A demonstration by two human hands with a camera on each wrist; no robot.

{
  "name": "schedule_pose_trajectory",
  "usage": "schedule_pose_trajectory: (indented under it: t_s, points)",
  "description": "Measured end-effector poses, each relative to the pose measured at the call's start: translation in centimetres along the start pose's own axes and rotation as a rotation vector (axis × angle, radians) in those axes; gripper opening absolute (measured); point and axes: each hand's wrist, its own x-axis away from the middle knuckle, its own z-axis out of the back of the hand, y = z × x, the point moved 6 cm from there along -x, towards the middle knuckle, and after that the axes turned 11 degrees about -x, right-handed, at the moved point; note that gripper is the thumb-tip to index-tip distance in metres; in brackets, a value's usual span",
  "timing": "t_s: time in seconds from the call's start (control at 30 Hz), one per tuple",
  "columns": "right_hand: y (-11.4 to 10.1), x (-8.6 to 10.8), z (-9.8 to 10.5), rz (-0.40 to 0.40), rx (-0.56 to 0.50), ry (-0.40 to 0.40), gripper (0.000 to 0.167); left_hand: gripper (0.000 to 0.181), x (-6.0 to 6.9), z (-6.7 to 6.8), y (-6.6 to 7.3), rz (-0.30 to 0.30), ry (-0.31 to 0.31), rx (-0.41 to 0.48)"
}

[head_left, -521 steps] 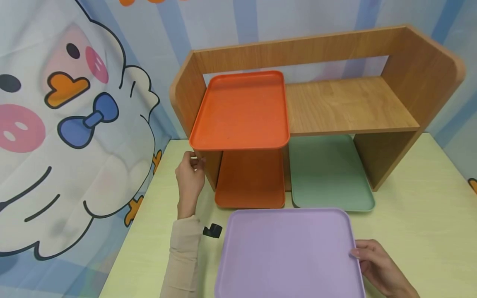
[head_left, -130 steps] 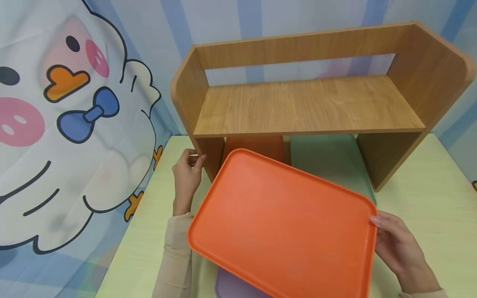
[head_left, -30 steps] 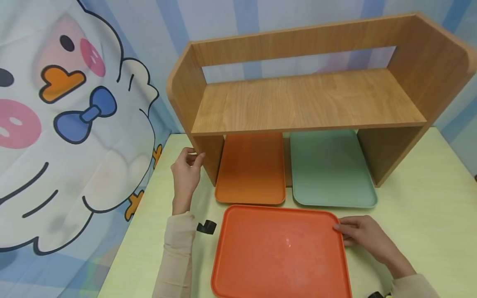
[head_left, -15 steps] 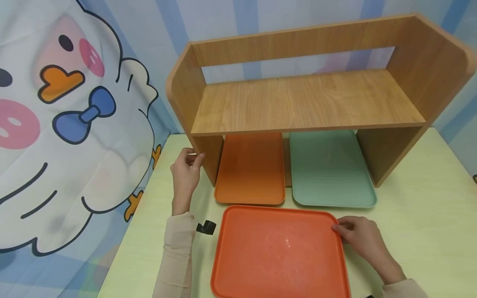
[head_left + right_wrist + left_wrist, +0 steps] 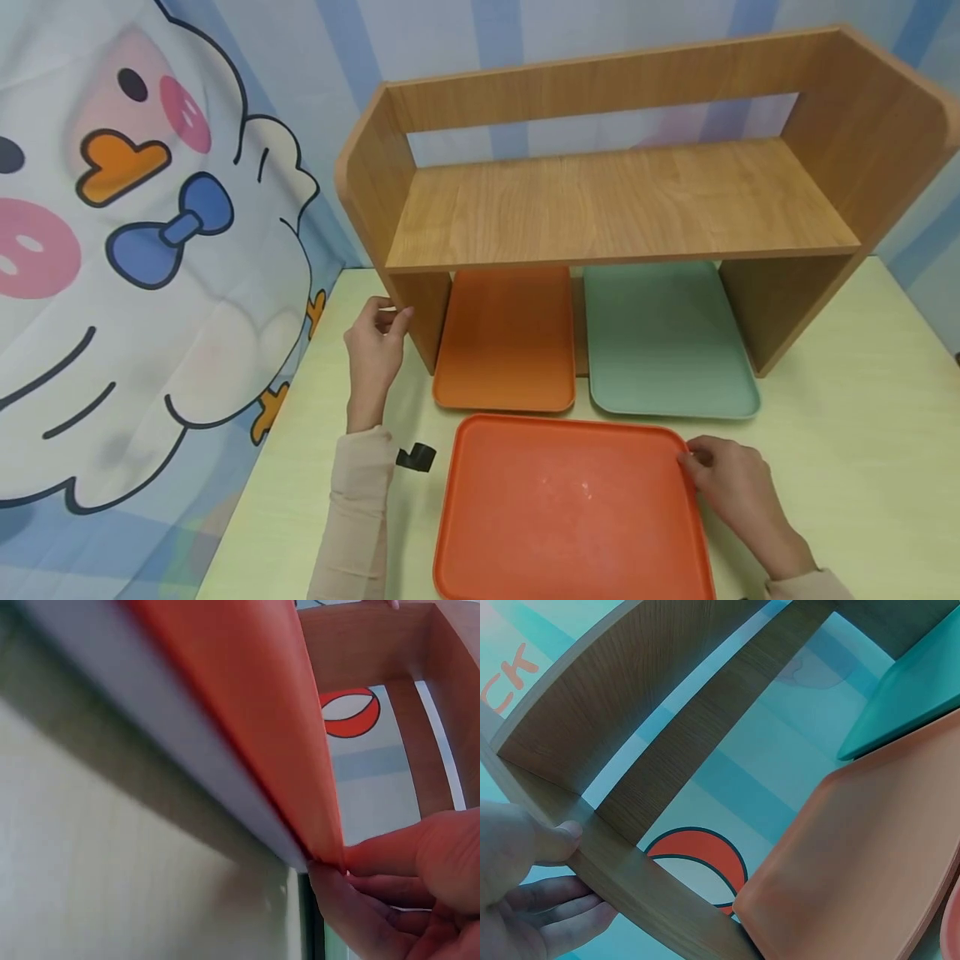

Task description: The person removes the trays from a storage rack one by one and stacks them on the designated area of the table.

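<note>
My left hand [image 5: 373, 346] holds the front edge of the left side panel of a wooden desktop shelf [image 5: 622, 204]; the left wrist view shows its thumb [image 5: 570, 831] on the panel's edge. My right hand [image 5: 738, 492] pinches the far right corner of a red-orange tray [image 5: 570, 508], which lies flat in front of the shelf. In the right wrist view a pale purple tray [image 5: 161, 697] lies directly beneath it; the head view hides that one. Under the shelf board sit a darker orange tray [image 5: 506, 350] on the left and a green tray [image 5: 671, 350] on the right.
All this stands on a pale yellow table [image 5: 847, 450]. A small black piece [image 5: 416, 457] shows beside the left sleeve. Behind hangs a striped blue cloth, with a large cartoon bird [image 5: 202, 333] at the left.
The red-orange tray was on the upper board, then was carried down tilted and laid over the purple tray. In the last half second it shifted slightly right. The left hand stays on the panel.
</note>
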Motion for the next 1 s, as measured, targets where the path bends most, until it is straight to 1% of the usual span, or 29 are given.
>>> schedule_pose_trajectory:
  t_s: [0.17, 0.4, 0.7, 0.87, 1.0]
  points:
    - [0.1, 0.1, 0.0, -0.006, -0.008, -0.014, 0.016, 0.024, 0.0, 0.1, 0.1, 0.002, 0.004, 0.001]
    - [0.3, -0.1, 0.0, 0.016, 0.013, 0.007, 0.014, 0.025, 0.0, 0.1, 0.1, 0.001, 0.001, -0.004]
    - [1.2, -0.1, 0.0, -0.018, -0.017, -0.02, 0.021, 0.025, 0.1, 0.0, 0.1, 0.003, 0.0, 0.0]
    - [1.5, 0.1, 0.5, -0.025, -0.062, -0.011, 0.026, 0.025, 0.0, 0.0, 0.1, 0.001, 0.0, -0.002]
    - [2.0, 0.3, 1.1, -0.09, -0.155, -0.009, 0.042, 0.024, 0.0, 0.0, 0.1, -0.003, 0.005, -0.004]
